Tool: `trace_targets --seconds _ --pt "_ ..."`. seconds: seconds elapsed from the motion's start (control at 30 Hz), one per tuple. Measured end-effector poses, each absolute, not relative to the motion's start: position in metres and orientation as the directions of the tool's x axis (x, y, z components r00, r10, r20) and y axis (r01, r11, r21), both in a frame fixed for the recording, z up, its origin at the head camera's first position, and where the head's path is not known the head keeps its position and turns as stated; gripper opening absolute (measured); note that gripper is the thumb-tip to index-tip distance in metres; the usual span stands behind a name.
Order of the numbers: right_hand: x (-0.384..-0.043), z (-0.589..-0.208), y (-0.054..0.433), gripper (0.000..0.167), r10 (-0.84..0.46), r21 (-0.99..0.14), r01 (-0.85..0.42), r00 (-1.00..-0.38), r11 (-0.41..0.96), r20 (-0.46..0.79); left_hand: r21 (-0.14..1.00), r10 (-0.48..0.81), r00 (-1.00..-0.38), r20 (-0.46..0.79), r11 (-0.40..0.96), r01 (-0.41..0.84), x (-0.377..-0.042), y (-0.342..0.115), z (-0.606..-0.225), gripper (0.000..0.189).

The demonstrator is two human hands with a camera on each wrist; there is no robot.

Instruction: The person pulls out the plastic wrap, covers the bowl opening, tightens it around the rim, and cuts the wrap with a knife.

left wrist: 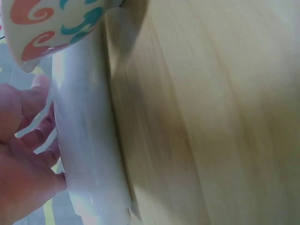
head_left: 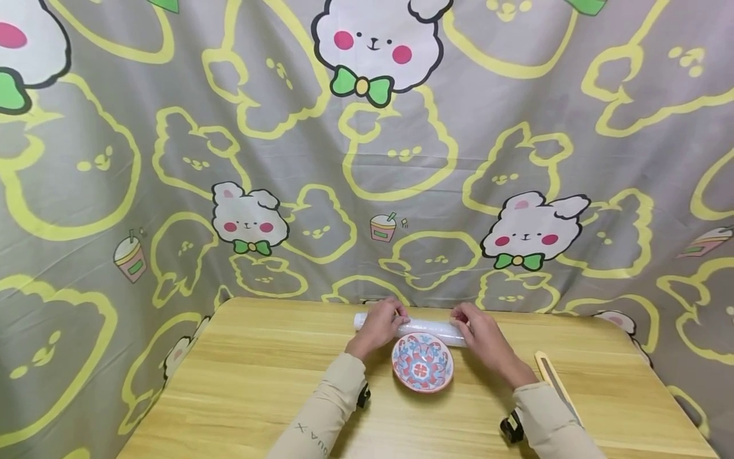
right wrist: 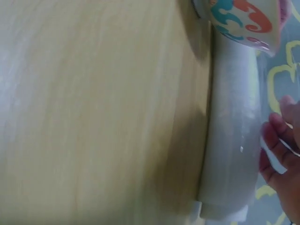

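Note:
A roll of clear plastic wrap (head_left: 430, 329) lies across the table behind a patterned bowl (head_left: 422, 362). My left hand (head_left: 383, 324) is at the roll's left part; in the left wrist view its bent fingertips (left wrist: 55, 150) meet the side of the roll, with the thumb apart from them. Toward the right end is my right hand (head_left: 482, 333), its loosely bent fingers (right wrist: 269, 136) right at the roll's side in the right wrist view. Any loose film at the fingertips is too clear to make out. The bowl's red and blue inside faces the head camera.
A yellow utility knife (head_left: 557, 386) lies on the wooden table (head_left: 252, 376), close to the right forearm. A grey curtain (head_left: 401, 140) with rabbit prints hangs behind the table and along its sides.

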State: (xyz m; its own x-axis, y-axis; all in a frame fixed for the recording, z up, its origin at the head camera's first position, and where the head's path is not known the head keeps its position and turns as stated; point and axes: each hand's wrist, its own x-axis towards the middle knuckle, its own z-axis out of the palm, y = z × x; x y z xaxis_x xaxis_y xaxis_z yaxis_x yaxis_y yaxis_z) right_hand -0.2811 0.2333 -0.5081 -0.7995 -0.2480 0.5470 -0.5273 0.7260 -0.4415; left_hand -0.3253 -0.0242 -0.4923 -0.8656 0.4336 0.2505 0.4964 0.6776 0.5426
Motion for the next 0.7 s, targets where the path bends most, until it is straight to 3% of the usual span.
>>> trace_targets --seconds 0.13,0.27,0.7 --pt "-0.272 -0.505 0.240 0.019 -0.258 -0.402 -0.494 -0.819 0.771 0.512 0.543 0.410 -0.867 0.284 0.676 0.498 -0.327 -0.025 -0.492 0.009" --pt "-0.268 -0.506 0.246 0.013 -0.249 -0.377 -0.484 -0.815 0.790 0.523 0.556 0.379 -0.870 0.314 0.670 0.492 -0.329 -0.026 -0.490 0.009" --pt "-0.271 -0.513 0.242 0.012 -0.277 -0.338 -0.539 -0.763 0.771 0.584 0.635 0.386 -0.870 0.308 0.597 0.490 -0.333 -0.022 -0.489 0.013"
